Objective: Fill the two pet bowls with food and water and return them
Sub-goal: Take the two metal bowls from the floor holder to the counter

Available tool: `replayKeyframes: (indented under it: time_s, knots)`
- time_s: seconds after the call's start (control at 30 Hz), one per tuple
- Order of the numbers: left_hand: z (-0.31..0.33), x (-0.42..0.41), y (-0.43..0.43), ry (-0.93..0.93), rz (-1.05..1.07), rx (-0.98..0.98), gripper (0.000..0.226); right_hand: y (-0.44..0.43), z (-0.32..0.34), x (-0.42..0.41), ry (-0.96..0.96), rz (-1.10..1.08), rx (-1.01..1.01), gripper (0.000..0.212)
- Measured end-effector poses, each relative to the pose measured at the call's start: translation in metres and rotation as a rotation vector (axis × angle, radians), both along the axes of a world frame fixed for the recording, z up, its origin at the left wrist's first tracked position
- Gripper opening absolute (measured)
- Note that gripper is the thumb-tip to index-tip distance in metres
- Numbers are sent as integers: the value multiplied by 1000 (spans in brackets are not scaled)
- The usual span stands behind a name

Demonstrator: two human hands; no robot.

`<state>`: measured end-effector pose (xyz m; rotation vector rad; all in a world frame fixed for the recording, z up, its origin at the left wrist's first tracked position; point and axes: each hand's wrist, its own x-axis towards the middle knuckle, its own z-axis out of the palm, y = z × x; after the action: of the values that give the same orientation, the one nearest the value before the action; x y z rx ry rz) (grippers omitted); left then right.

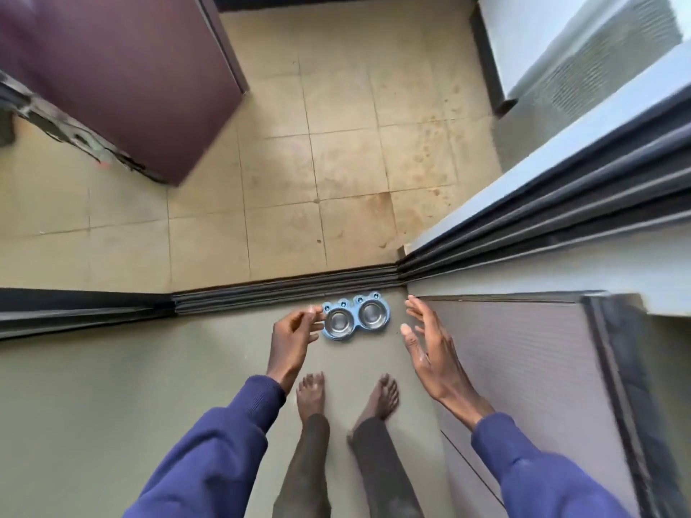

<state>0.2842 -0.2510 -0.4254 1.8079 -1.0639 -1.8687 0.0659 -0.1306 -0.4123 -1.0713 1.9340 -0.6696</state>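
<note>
A light blue double pet feeder [356, 332] lies on the floor just in front of a dark door track. It holds two shiny steel bowls, the left bowl [339, 320] and the right bowl [371, 314], and both look empty. My left hand [293, 336] hovers at the feeder's left end, fingers loosely curled, holding nothing. My right hand [430, 345] is spread open to the right of the feeder, a short gap away from it. Both arms wear blue sleeves.
My bare feet [347, 396] stand just behind the feeder. The sliding door track [284, 289] crosses the floor beyond it, with beige tiles [336, 162] past that. A maroon cabinet [123, 76] stands far left. A door frame [561, 203] and screen panel [523, 368] are on the right.
</note>
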Motion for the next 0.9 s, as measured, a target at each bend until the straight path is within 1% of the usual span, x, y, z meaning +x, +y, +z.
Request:
replayKeyframes:
  time_s: [0.07,0.17,0.3,0.37,0.47,0.6,0.73,0.83,0.9]
  knots:
    - [-59,-5,-5,-4,37,26,23,-6,-61,-4,5,34,27,53]
    - [-133,-6,-4,-10,83,78,20,-9,-132,-5,1,62,53,52]
    - [-234,-2,15,-62,62,132,23,2,-229,-5,-34,56,138,49]
    - [-269,0,22,-97,55,144,20,7,-265,-7,-36,74,173,48]
    - [-328,2,33,-150,49,176,8,11,-322,-16,-23,108,219,46]
    - [-405,2,48,-237,72,235,7,13,-392,-29,15,143,267,42]
    - [-463,-8,51,-320,119,245,12,8,-450,-40,84,153,311,31]
    - [-504,-15,52,-406,161,245,20,4,-495,-48,170,85,355,23]
    - [-523,-19,51,-456,190,237,26,-1,-518,-50,206,19,398,23]
